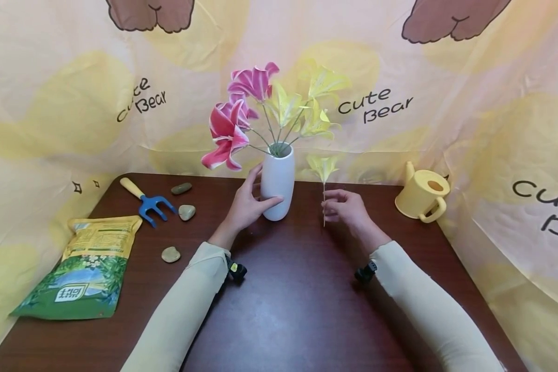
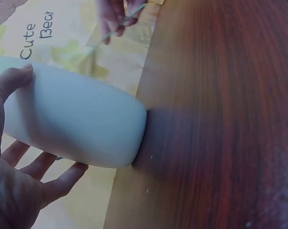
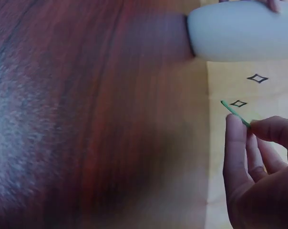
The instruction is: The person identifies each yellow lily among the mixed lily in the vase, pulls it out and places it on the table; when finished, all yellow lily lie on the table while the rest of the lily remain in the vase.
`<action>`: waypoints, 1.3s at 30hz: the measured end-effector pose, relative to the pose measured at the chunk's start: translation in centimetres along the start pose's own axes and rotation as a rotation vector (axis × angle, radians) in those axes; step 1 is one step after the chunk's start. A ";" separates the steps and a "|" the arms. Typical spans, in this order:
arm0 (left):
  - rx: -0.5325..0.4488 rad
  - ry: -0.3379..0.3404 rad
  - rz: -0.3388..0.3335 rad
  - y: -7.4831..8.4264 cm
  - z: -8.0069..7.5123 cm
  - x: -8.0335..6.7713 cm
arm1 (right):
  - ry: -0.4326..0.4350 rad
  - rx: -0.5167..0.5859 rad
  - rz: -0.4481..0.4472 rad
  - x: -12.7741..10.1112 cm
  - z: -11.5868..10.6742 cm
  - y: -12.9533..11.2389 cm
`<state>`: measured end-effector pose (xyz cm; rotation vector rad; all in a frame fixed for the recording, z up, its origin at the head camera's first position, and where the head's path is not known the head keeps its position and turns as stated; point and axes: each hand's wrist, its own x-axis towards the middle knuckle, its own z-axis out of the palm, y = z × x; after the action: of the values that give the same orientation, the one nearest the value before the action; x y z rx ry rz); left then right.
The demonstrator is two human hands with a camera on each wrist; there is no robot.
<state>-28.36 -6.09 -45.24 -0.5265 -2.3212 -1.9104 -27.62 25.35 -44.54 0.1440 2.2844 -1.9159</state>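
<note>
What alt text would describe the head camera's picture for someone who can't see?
A person's left hand holds a white vase of pink flowers and yellow flowers, while the right hand holds a single yellow flower upright beside it. On the dark table are a small fork, stones and a bag at left, a watering can at right.

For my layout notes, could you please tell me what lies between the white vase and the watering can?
The head view shows the right hand between them, pinching a yellow flower.
</note>
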 end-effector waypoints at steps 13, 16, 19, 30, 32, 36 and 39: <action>-0.018 0.011 0.014 -0.2 0.0 -0.1 | -0.069 -0.018 0.128 0.7 0.6 1.7; -0.033 0.011 0.012 -0.2 0.0 0.0 | -0.066 -0.011 0.136 0.7 0.7 1.8; -0.038 0.012 0.006 -0.2 0.0 0.0 | -0.062 -0.016 0.138 0.7 0.8 1.7; -0.022 0.019 -0.003 0.0 0.1 0.1 | -0.045 -0.048 0.142 0.7 1.0 1.5; -0.014 0.022 -0.015 0.1 0.2 0.0 | -0.039 -0.048 0.140 0.6 1.0 1.5; -0.008 0.025 -0.046 0.2 0.1 0.0 | -0.010 -0.052 0.123 0.4 1.0 1.2; -0.005 0.026 -0.057 0.2 0.0 -0.1 | 0.015 -0.036 0.086 0.0 1.1 0.0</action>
<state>-28.21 -6.02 -45.04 -0.4380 -2.3404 -1.9362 -27.60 24.30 -44.72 0.2497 2.2810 -1.8374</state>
